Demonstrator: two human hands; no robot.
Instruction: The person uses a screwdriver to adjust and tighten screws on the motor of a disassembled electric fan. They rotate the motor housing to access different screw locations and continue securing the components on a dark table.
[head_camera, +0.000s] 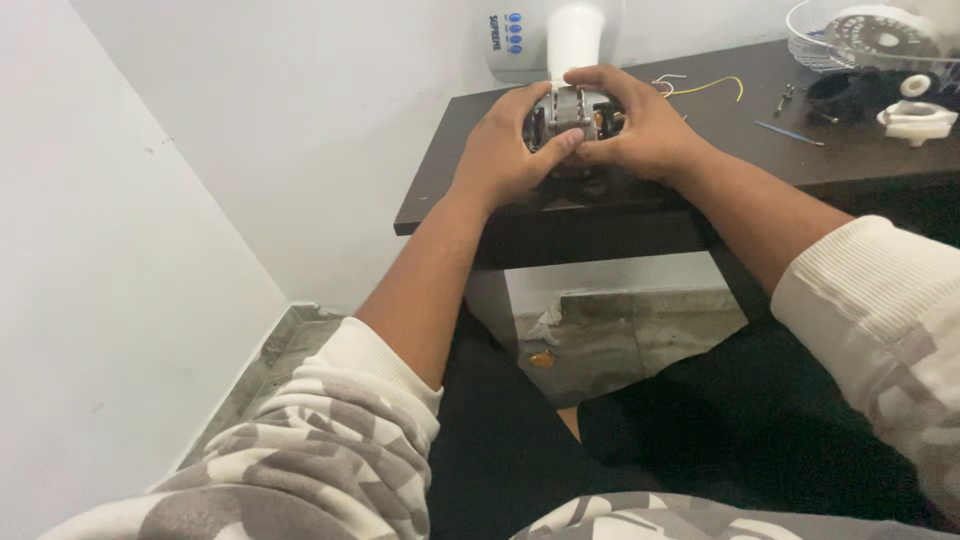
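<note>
On the far left I see only the white wall (120, 250), running down to a grey floor (620, 350) with a scrap of white paper (543, 327) and a small orange bit (542, 358) lying on it under the table.

My left sleeve (330, 440), camouflage-patterned with a white cuff, sits low in the view, and the bare forearm runs up from it to the dark table (440, 205). My left hand (500, 150) is curled around the left side of the motor (570, 112), fingers closed on its body and the thumb laid across the front face, pointing right.

The motor is a small metal unit with a dark core. It rests at the near edge of the table, pinned between both hands. Just behind it stands a white housing (575, 35) with a tall white neck, set against the wall.

My right hand (640, 125) wraps the motor's right side and top, fingers bent over the upper edge and closed on it, its thumb touching the front near the left thumb.

Further right on the table lie thin yellow and white wires (705, 88), a few screws (785, 98), and a thin blue tool (790, 133). Beyond those are a black part (850, 92), a white plastic piece (918, 120) and a clear bowl (810, 40) at the top corner. My right sleeve (880, 310) fills the lower right.
</note>
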